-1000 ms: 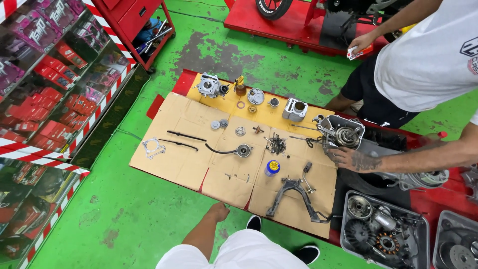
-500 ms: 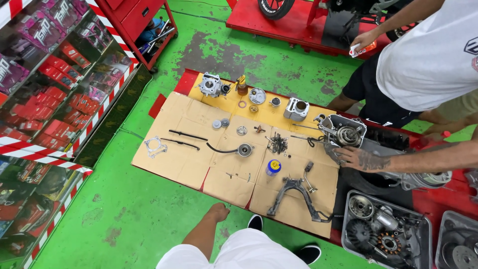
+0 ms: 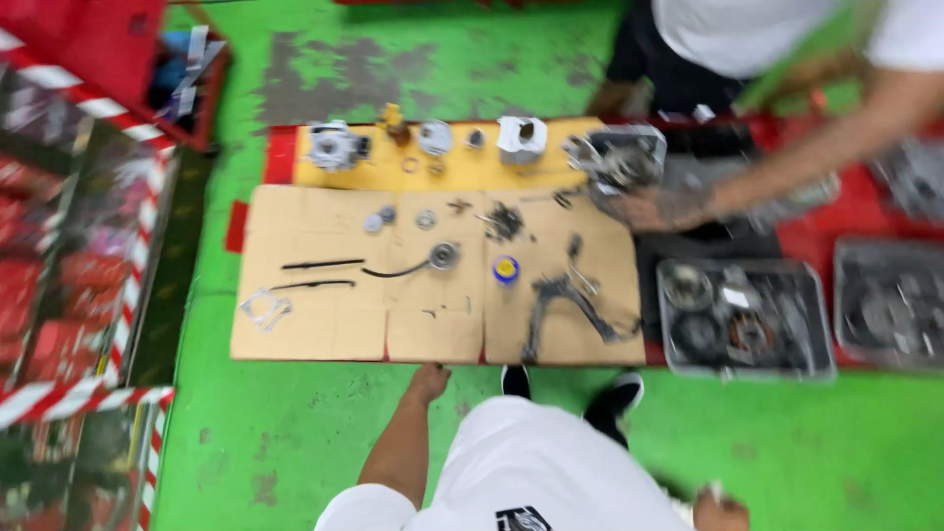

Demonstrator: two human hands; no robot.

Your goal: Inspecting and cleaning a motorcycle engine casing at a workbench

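My left hand [image 3: 429,380] rests on the green floor [image 3: 295,442], right at the near edge of a cardboard sheet [image 3: 324,324]; it holds nothing. My right hand [image 3: 719,510] shows only at the bottom edge, blurred, and I cannot tell whether it holds anything. Spread over the cardboard are small engine parts: a thin gasket [image 3: 264,308], two black rods [image 3: 321,265], a cable with a round end [image 3: 442,256], a blue and yellow cap [image 3: 505,268] and a dark bracket [image 3: 565,300]. My black shoes [image 3: 610,393] stand by the cardboard.
A co-worker in a white shirt crouches at the far right, a tattooed hand [image 3: 657,208] on an engine casing [image 3: 619,157]. Grey trays [image 3: 818,324] of engine parts lie to the right. More parts sit on a yellow strip [image 3: 462,169]. Striped red and white shelving [image 3: 88,295] runs along the left.
The view has swung and gone blurred, so the cardboard now lies squarer and closer. My left hand stays on the floor. The co-worker's hand stays at the engine casing.
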